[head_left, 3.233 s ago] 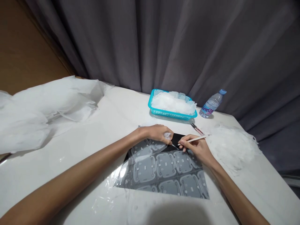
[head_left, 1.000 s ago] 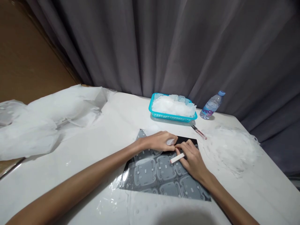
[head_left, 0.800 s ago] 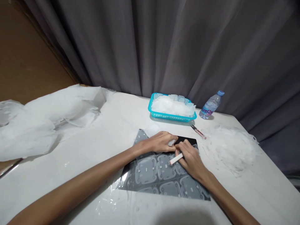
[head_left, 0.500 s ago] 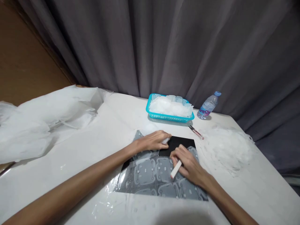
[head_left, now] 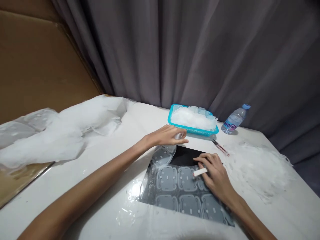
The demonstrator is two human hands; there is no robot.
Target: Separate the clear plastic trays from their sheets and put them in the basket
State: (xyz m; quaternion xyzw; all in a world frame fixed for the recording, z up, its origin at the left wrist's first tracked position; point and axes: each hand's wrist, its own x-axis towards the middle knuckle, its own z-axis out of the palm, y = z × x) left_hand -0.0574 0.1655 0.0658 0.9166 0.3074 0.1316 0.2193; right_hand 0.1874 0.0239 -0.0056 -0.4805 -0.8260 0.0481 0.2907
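- Left hand (head_left: 168,136): fingers curled on a small clear piece (head_left: 179,136), thumb sticking out to the right. Hand is just past the far edge of the sheet and overlaps the basket's near side in view; can't tell if they touch.
- Right hand (head_left: 214,170): white stick (head_left: 200,172) clamped at the thumb, reddish end pointing left. Fingertips slightly apart, over the sheet's right part; contact unclear.
- Plastic sheet (head_left: 190,178): on the table between the forearms, rows of rounded squares, far left corner curled up.
- Black board (head_left: 185,155): bare strip shows beyond the sheet, between the hands.
- Snips (head_left: 220,147): on the table beyond the right hand.
- Blue basket (head_left: 200,131): past the left hand, heaped with white pieces (head_left: 192,118).
- Bottle (head_left: 233,120): upright, right of the basket, blue cap.
- White pile (head_left: 262,170): right of the right hand.
- White bags (head_left: 72,130): far left, near cardboard (head_left: 37,60).
- Table (head_left: 105,216): white, grey curtain (head_left: 187,50) behind.
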